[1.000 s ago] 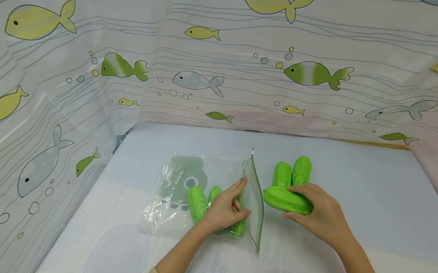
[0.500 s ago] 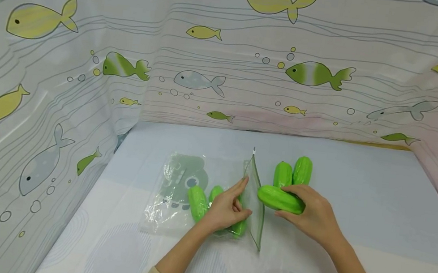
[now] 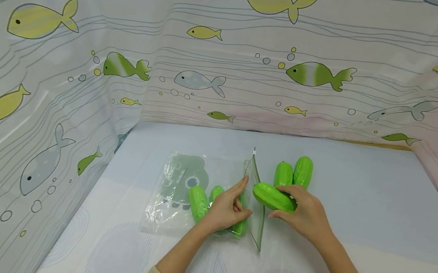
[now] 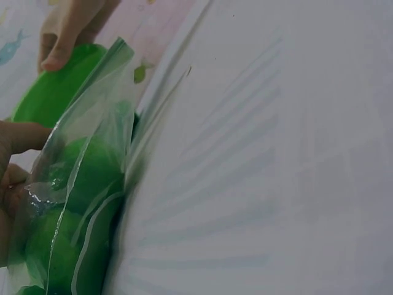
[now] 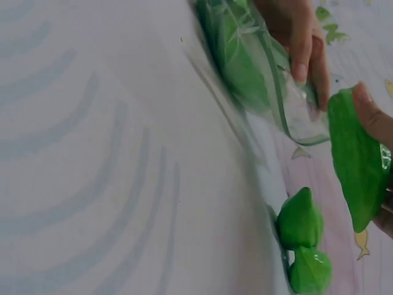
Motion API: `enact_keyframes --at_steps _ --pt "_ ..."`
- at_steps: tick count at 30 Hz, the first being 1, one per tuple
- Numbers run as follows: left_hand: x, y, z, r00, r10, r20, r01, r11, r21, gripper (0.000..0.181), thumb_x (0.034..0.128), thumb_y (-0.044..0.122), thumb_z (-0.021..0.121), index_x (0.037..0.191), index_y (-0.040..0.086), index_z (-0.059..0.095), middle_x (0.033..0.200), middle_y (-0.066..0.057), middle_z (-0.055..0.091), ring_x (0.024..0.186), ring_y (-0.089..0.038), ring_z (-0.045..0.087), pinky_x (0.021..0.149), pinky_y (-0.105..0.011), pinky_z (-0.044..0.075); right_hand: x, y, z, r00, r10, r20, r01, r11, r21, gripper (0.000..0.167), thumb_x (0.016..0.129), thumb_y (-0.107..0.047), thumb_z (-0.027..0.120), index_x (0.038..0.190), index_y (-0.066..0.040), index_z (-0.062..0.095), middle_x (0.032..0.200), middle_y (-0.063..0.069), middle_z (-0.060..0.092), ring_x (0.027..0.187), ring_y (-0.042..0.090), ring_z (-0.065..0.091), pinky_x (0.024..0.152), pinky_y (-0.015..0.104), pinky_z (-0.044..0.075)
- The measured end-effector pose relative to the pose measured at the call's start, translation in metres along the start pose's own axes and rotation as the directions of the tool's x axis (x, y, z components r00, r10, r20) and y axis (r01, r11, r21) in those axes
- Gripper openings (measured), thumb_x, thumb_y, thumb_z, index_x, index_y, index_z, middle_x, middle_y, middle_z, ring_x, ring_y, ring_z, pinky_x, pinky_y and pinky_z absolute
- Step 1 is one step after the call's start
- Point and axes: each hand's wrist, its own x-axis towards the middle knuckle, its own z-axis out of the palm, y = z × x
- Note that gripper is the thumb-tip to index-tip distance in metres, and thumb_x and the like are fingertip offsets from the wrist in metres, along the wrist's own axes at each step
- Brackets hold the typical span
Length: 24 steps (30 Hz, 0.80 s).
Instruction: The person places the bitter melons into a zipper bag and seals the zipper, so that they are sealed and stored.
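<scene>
While the right hand [image 3: 303, 211] pinches a green cucumber [image 3: 274, 197] between thumb and fingers, its free end points at the mouth of a clear bag [image 3: 156, 224]; whether it touches the green-edged rim [image 3: 262, 225] or stands just beside it, we cannot tell. The left hand [image 3: 224, 209] lies on the bag near that mouth, thumb and forefinger spread; whether they also pinch the film, we cannot tell. The mouth stands bowed open but narrow, and there we judge the likeliest trouble: the film looks limp, and if those spread fingers relaxed, it could sag closed in front of the cucumber. Were the cucumber pushed in off line, its blunt tip could snag the rim, fold it inward or shove the whole bag along the surface [image 3: 389, 210]. At least three more cucumbers [image 3: 197, 204] lie inside, so another could jam against them. The glossy skin looks slippery to us, and a knock at the tip might twist it out of the grip. Two loose cucumbers [image 3: 283, 174] lie just beyond the right hand; being rounded, they could roll if the knuckles brushed them.
</scene>
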Motion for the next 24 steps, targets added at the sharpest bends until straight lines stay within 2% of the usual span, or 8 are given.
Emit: enact_keyframes --at_steps 7,14,18,24 --pt "0.0 -0.001 0.0 1.0 0.001 -0.001 -0.001 1.0 -0.004 0.089 0.082 0.007 0.075 0.154 0.013 0.023 0.156 -0.002 0.027 0.067 0.0 0.061 0.061 -0.018 0.053 0.0 -0.001 0.003 0.999 0.037 0.012 -0.037 0.999 -0.005 0.072 0.052 -0.026 0.094 0.115 -0.005 0.067 0.104 0.006 0.068 0.088 0.021 0.065 0.07 0.039 0.055" --pt "0.0 0.0 0.0 1.0 0.005 -0.001 -0.005 1.0 -0.005 0.09 0.0815 0.007 0.076 0.154 0.014 0.023 0.156 -0.001 0.027 0.067 -0.001 0.061 0.061 -0.019 0.053 0.0 -0.003 0.007 0.999 0.039 -0.021 -0.04 0.999 -0.02 0.07 0.053 -0.027 0.093 0.113 -0.003 0.068 0.101 0.008 0.068 0.082 0.02 0.064 0.065 0.037 0.053" --pt "-0.001 0.001 -0.001 1.0 0.019 0.005 -0.019 1.0 -0.005 0.092 0.0806 0.007 0.077 0.154 0.013 0.022 0.156 -0.002 0.028 0.067 -0.001 0.062 0.061 -0.018 0.053 0.0 -0.006 0.01 0.996 0.092 -0.005 -0.092 0.996 -0.016 0.068 0.055 -0.029 0.092 0.112 -0.003 0.068 0.1 0.009 0.068 0.079 0.019 0.062 0.063 0.035 0.052" --pt "-0.002 0.003 -0.003 0.998 0.037 0.044 -0.035 0.998 -0.054 0.093 0.0806 0.001 0.074 0.154 0.01 0.018 0.157 -0.005 0.022 0.067 -0.001 0.061 0.062 -0.02 0.054 0.0 -0.01 0.017 0.982 0.186 0.033 -0.186 0.983 0.0 0.069 0.058 -0.031 0.09 0.115 -0.001 0.066 0.106 0.013 0.068 0.093 0.029 0.065 0.073 0.043 0.054"
